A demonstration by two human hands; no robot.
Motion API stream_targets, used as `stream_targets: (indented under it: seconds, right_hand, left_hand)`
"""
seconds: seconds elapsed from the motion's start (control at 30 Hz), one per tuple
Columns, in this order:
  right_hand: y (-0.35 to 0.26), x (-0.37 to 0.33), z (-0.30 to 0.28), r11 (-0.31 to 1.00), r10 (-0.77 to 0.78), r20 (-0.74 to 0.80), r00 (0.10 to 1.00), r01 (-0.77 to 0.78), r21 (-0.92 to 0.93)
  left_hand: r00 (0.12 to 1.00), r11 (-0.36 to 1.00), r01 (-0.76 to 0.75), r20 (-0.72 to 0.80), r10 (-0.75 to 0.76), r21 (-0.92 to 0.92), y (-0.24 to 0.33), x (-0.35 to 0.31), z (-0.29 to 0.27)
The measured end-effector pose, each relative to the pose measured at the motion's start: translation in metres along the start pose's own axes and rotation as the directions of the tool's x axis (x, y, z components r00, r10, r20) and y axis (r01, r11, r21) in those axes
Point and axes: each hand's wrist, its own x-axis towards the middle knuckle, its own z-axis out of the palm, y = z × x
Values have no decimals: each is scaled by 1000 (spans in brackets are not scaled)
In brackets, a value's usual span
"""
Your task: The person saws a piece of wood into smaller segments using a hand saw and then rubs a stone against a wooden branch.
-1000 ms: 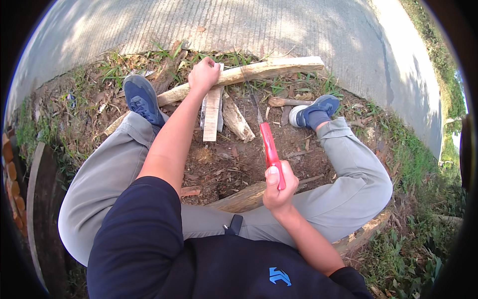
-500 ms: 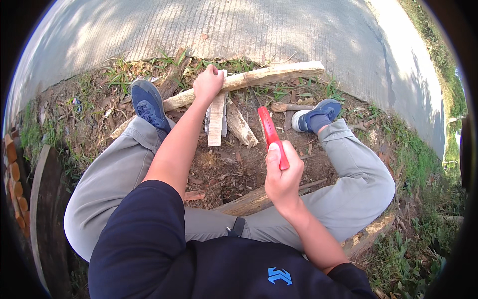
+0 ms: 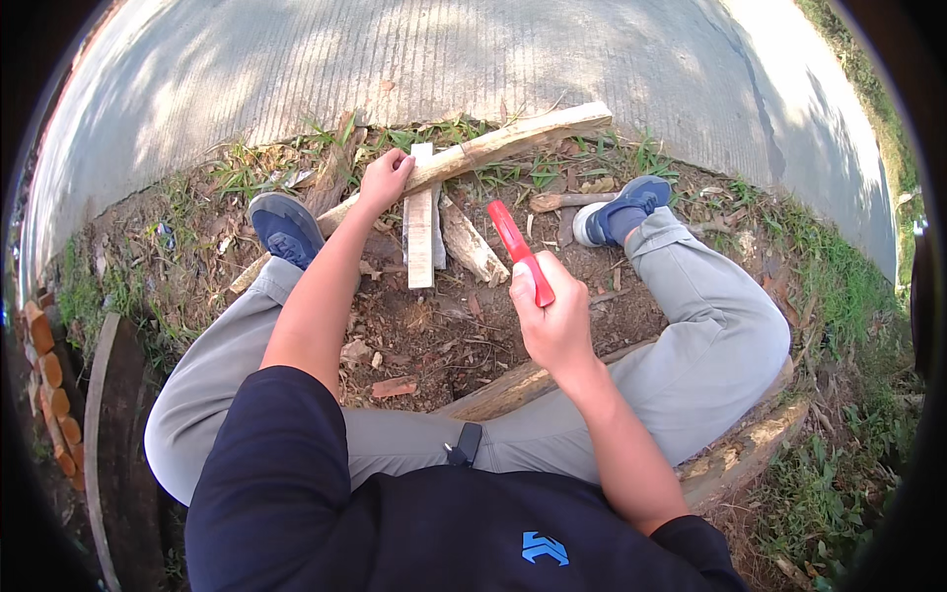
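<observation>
My left hand (image 3: 387, 181) is closed on a long, pale, barkless branch (image 3: 513, 140), left of the middle. The branch lies aslant, its right end higher in the picture, across a narrow flat wooden slat (image 3: 420, 237). In my right hand (image 3: 554, 311) is a slim red-handled tool (image 3: 510, 235), pointing away and slightly left. Its handle has a small opening near my fingers; I cannot make out a blade, so its exact kind stays unclear. The tool is apart from the branch. A short rough piece of wood (image 3: 472, 242) lies beside the slat.
My shoes (image 3: 284, 229) rest on either side of the wood. A thick log (image 3: 745, 454) runs beneath my legs. A reddish chip (image 3: 395, 387) lies on the soil. Beyond the grass is a ridged concrete road (image 3: 444, 59); cut logs (image 3: 54, 395) are stacked at far left.
The branch has shifted left and tilts more steeply, with my left hand still on it. My right hand has moved slightly left and up with the red-handled tool.
</observation>
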Motion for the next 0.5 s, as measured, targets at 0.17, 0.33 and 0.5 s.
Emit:
stream_targets:
  seconds: [0.17,0.33,0.5]
  right_hand:
    - [-16,-4,6,998,16,12,1000,-17,56]
    - [-12,-5,7,999,35,-25,999,-34,34]
    - [-15,7,-4,998,56,-10,998,-56,-3]
  left_hand:
    - [999,997,-43,-18,44,66,-8,7,-27]
    - [905,944,-192,420,64,270,78,17,-124]
    - [889,696,-402,436,140,596,162,-14,-252]
